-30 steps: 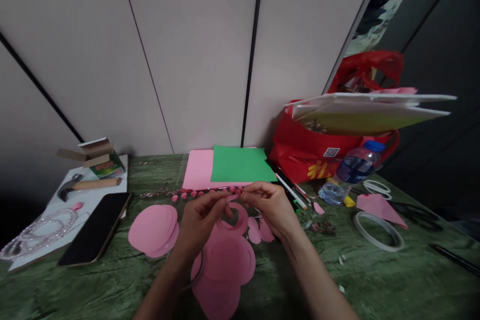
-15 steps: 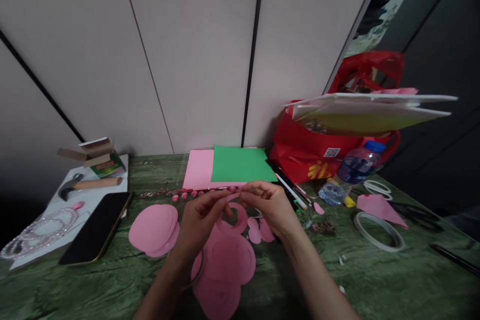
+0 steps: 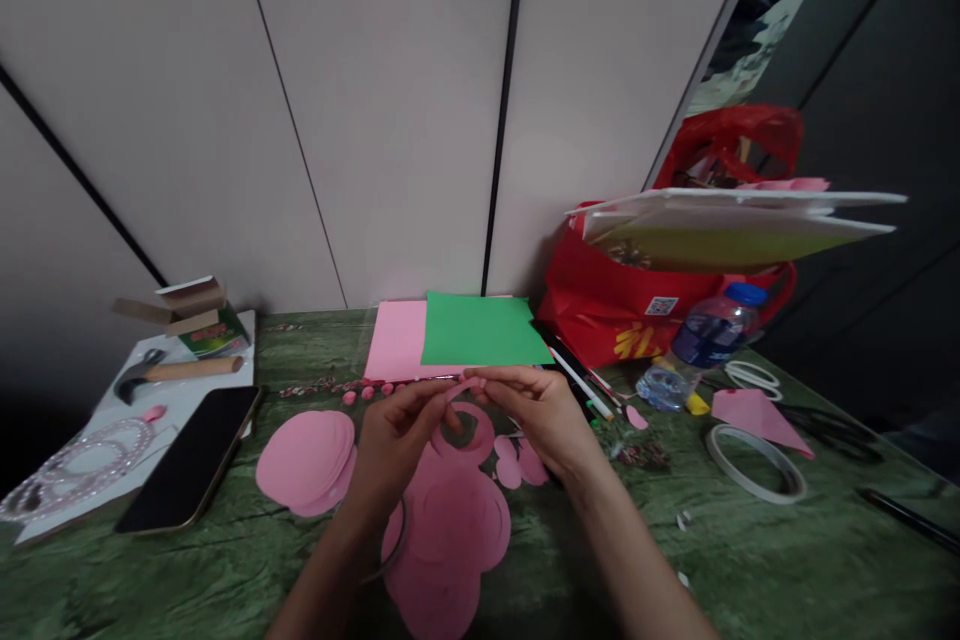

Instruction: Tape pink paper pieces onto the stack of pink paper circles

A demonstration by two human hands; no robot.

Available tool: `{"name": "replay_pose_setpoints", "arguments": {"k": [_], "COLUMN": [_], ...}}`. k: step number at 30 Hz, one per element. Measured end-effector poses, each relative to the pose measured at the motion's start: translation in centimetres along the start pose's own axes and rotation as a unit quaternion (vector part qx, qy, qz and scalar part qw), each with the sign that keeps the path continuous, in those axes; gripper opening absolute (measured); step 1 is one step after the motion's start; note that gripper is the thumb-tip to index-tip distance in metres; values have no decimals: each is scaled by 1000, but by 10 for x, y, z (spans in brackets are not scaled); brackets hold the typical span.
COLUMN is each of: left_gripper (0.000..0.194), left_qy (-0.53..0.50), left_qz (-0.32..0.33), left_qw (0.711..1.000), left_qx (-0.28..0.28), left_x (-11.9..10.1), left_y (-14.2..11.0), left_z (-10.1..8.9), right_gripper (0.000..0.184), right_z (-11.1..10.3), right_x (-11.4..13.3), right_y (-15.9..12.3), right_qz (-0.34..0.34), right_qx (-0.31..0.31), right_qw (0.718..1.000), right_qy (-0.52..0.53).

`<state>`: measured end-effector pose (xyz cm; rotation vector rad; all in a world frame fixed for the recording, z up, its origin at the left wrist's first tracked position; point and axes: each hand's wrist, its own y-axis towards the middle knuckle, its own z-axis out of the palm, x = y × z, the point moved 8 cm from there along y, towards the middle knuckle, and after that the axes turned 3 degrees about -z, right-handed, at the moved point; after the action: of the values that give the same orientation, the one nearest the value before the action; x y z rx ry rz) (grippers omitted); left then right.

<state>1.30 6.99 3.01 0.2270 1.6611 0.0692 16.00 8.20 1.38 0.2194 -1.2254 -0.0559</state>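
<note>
My left hand (image 3: pixel 394 440) and my right hand (image 3: pixel 541 412) meet above the green table (image 3: pixel 187 570), both pinching the upper end of a pink paper spiral strip (image 3: pixel 474 428) that curls down between them. Below the hands lies a pile of pink paper circles (image 3: pixel 450 530). Another stack of pink circles (image 3: pixel 306 460) lies left of my left hand. Small pink petals (image 3: pixel 521 465) lie under my right wrist.
Pink and green sheets (image 3: pixel 480 330) lie at the back. A phone (image 3: pixel 191 460), hammer (image 3: pixel 176 372) and bead string (image 3: pixel 82 455) sit left. Red bag (image 3: pixel 637 310), water bottle (image 3: pixel 701 340), pens (image 3: pixel 581 375), tape rolls (image 3: pixel 754 460) and scissors (image 3: pixel 832 425) are on the right.
Both hands have shifted slightly up and away along the strip's end; the spiral hangs much as before. Nothing else on the table has moved.
</note>
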Motion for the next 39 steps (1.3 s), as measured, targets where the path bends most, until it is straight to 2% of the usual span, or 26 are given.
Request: {"name": "replay_pose_setpoints", "arguments": {"k": [10, 17, 20, 27, 39], "left_gripper": [20, 20, 21, 22, 21], "left_qy": [7, 1, -6, -32, -18], "left_qz": [-1, -11, -9, -13, -16], "left_qw": [1000, 1000, 1000, 999, 999], "left_qx": [11, 26, 24, 14, 32], "left_x": [-5, -1, 1, 9, 2], "left_y": [-1, -2, -1, 2, -1], "left_z": [3, 7, 5, 1, 8], "right_gripper": [16, 14, 12, 22, 16], "right_z": [-3, -8, -7, -1, -5], "right_x": [-3, 0, 0, -2, -5], "right_y": [0, 0, 0, 1, 0], "right_qz": [14, -1, -4, -1, 13], "right_qx": [-26, -61, -54, 0, -39], "right_qw": [999, 998, 998, 1000, 999], "right_qy": [36, 7, 8, -2, 21]}}
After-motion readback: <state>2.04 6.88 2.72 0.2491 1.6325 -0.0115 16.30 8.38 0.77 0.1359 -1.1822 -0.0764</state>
